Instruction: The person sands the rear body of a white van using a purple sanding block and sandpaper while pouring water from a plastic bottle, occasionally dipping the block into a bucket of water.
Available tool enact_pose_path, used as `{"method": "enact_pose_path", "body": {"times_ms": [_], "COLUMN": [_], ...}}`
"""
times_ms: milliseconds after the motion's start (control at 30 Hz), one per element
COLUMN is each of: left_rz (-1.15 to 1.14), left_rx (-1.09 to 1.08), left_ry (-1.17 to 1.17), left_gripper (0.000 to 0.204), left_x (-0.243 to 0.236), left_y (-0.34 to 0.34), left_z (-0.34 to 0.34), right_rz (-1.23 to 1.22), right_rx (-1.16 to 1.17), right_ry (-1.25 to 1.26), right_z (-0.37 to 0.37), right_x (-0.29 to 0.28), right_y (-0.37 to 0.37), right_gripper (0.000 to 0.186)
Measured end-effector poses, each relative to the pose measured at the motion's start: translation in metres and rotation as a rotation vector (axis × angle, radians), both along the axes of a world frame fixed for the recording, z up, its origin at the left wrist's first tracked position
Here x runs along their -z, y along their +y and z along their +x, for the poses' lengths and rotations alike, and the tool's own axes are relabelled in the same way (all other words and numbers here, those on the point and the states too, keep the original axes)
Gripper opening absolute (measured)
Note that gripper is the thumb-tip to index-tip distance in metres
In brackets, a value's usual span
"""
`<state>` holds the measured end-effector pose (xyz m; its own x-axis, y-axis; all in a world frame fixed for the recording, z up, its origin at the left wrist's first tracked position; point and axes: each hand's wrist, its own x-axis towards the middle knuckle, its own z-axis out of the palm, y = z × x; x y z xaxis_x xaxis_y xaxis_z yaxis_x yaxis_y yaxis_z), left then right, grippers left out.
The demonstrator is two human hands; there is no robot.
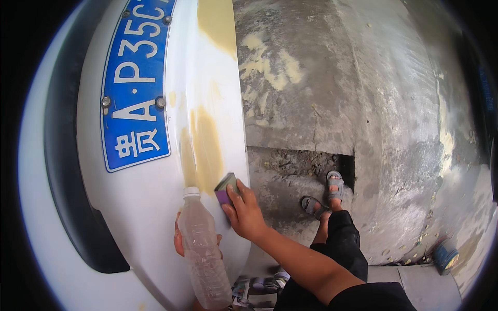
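Note:
My left hand [178, 239] is wrapped round a clear plastic bottle [199, 238] with a white cap, held tilted; the bottle hides most of that hand. My right hand [248, 213] grips a small sanding block [224, 193], dark grey-green on top and purple on its side. The block is at the edge of a white car panel [150, 212], just below a smooth yellowish filler patch [207, 147]. Whether it presses on the panel, I cannot tell. The bottle's cap lies close under the patch's lower end.
A blue number plate [136, 88] is bolted to the panel, with a black trim strip [78, 192] beyond it. Another filler patch [218, 23] is higher up. A recessed pit [298, 161] opens in the stained concrete floor by my sandalled feet [334, 186]. A blue bucket [445, 256] stands at right.

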<state>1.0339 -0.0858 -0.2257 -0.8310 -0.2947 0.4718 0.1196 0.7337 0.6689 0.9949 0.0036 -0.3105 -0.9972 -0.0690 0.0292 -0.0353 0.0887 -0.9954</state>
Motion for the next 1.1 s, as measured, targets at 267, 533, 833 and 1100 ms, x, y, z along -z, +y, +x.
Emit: {"method": "enact_pose_path", "body": {"times_ms": [267,533,833,1100], "left_rz": [0.48,-0.197,-0.895,-1.48], "left_rx": [-0.39,0.073,0.291,0.148], "left_ry": [-0.491,-0.54,-0.649,-0.844], "left_gripper": [0.055,0.043,0.065,0.075], "left_x": [-0.047,-0.067,-0.089,-0.027], "left_y": [0.016,0.002,0.022,0.019], "left_z": [-0.015,0.042,0.043,-0.072], "right_rz": [-0.695,-1.535,-1.372,-1.521], "right_rx": [-0.081,-0.681,-0.816,-0.601], "right_ry": [-0.643,-1.113,-1.247,-1.047], "right_z": [0.071,0.061,0.035,-0.015], "right_x": [-0.004,-0.046,-0.05,-0.068], "right_y": [0.093,0.137,0.142,0.148], "right_gripper": [0.059,0.102,0.099,0.088]}}
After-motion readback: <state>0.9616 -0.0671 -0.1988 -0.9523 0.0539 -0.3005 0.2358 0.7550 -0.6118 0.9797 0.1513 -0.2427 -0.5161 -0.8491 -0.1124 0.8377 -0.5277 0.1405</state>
